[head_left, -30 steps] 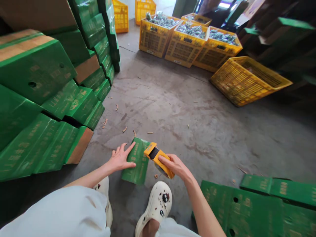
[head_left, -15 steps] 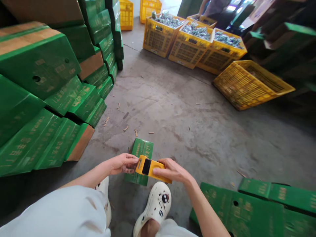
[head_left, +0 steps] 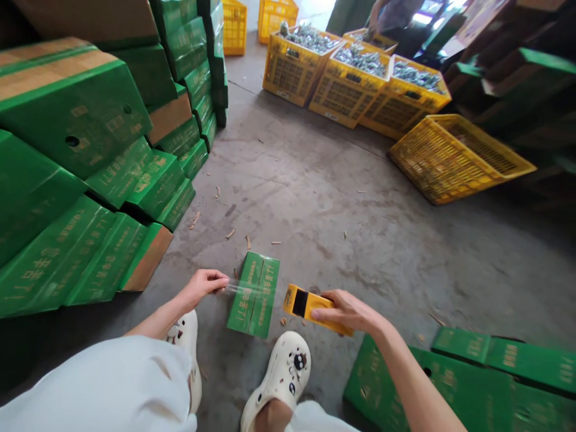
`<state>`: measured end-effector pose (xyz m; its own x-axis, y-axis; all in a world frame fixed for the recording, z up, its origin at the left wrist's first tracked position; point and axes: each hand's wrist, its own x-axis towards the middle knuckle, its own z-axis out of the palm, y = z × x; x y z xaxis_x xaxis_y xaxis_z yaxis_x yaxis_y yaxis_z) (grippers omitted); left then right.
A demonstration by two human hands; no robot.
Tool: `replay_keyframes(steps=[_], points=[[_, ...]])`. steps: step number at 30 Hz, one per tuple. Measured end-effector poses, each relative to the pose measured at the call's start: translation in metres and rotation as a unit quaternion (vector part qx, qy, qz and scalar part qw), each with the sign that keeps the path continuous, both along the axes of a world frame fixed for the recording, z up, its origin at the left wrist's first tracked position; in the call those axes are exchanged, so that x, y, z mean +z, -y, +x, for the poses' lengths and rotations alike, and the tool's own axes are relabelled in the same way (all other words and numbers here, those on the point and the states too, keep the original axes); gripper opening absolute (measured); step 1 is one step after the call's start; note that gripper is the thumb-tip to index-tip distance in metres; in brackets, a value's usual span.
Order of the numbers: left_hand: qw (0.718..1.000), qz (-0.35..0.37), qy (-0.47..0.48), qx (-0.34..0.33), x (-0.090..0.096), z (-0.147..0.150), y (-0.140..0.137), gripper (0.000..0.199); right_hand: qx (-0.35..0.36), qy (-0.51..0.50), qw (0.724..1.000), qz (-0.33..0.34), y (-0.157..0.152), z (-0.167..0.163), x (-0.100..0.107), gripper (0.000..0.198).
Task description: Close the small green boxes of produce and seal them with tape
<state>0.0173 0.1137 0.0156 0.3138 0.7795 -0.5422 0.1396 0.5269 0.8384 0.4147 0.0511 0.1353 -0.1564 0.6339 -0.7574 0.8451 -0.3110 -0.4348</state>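
A small green carton (head_left: 254, 300) with pale lettering lies on the floor between my feet, its top flaps meeting along a seam. My right hand (head_left: 344, 311) grips a yellow tape dispenser (head_left: 317, 309) with a black band, just right of the carton. Left of the carton, my left hand (head_left: 206, 283) pinches the end of a strip of clear packing tape (head_left: 236, 287). The strip stretches across above the carton towards the dispenser; whether it touches the top I cannot tell.
Stacked green cartons (head_left: 103, 240) rise on the left, more cartons (head_left: 459, 378) lie at lower right. Yellow crates (head_left: 348, 90) filled with small silvery-green items stand at the back, near another person's arm (head_left: 374, 17). A tilted yellow crate (head_left: 459, 159) rests at right. Scraps litter the concrete floor (head_left: 306, 198).
My hands have moved apart, the left one leftward and the right one with the dispenser rightward. Clear tape now stretches between them, and more of the carton top shows.
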Motion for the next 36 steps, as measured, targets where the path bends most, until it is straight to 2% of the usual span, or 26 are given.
replay_keyframes(steps=[3, 7, 11, 16, 21, 25, 26, 28, 30, 31, 33, 35, 36], points=[[1.0, 0.0, -0.008, 0.006, -0.008, -0.005, 0.001, 0.049, 0.005, 0.005, 1.0, 0.001, 0.0, 0.01, -0.003, 0.064], [1.0, 0.005, -0.027, -0.007, -0.015, 0.001, -0.006, 0.049, 0.024, 0.016, 1.0, 0.011, -0.005, 0.007, -0.014, 0.063], [0.998, 0.025, -0.049, -0.019, -0.03, 0.009, -0.006, 0.051, 0.04, 0.036, 0.999, 0.01, -0.006, 0.007, -0.036, 0.061], [0.996, 0.03, -0.084, -0.019, -0.047, 0.028, 0.013, 0.057, 0.029, 0.043, 0.999, 0.0, -0.006, 0.001, -0.062, 0.055], [0.987, 0.061, -0.148, -0.021, -0.055, 0.045, 0.023, 0.048, 0.016, 0.018, 1.0, -0.014, -0.01, -0.006, -0.063, 0.059], [0.974, 0.077, -0.21, 0.01, -0.056, 0.039, 0.016, 0.077, 0.02, 0.019, 1.0, -0.002, -0.015, -0.009, -0.06, 0.067], [0.973, 0.085, -0.216, 0.013, -0.055, 0.036, 0.016, 0.078, 0.024, 0.021, 0.999, 0.003, -0.015, -0.01, -0.06, 0.067], [0.973, 0.108, -0.205, 0.003, -0.049, 0.031, 0.017, 0.065, 0.031, 0.012, 0.999, 0.007, -0.013, -0.013, -0.061, 0.067], [0.972, 0.145, -0.184, -0.033, -0.042, 0.031, 0.023, 0.057, 0.027, -0.012, 1.0, 0.003, -0.008, -0.019, -0.063, 0.065], [0.968, 0.16, -0.184, -0.056, -0.038, 0.033, 0.027, 0.062, 0.019, -0.026, 0.999, 0.003, -0.005, -0.024, -0.065, 0.065], [0.955, 0.176, -0.22, -0.093, -0.034, 0.038, 0.032, 0.089, -0.005, -0.057, 0.998, 0.004, 0.0, -0.04, -0.067, 0.065], [0.941, 0.16, -0.283, -0.091, -0.035, 0.038, 0.032, 0.113, -0.028, -0.082, 0.996, 0.016, 0.002, -0.064, -0.068, 0.064], [0.937, 0.147, -0.305, -0.082, -0.037, 0.034, 0.029, 0.117, -0.036, -0.089, 0.995, 0.026, 0.001, -0.078, -0.069, 0.064]])
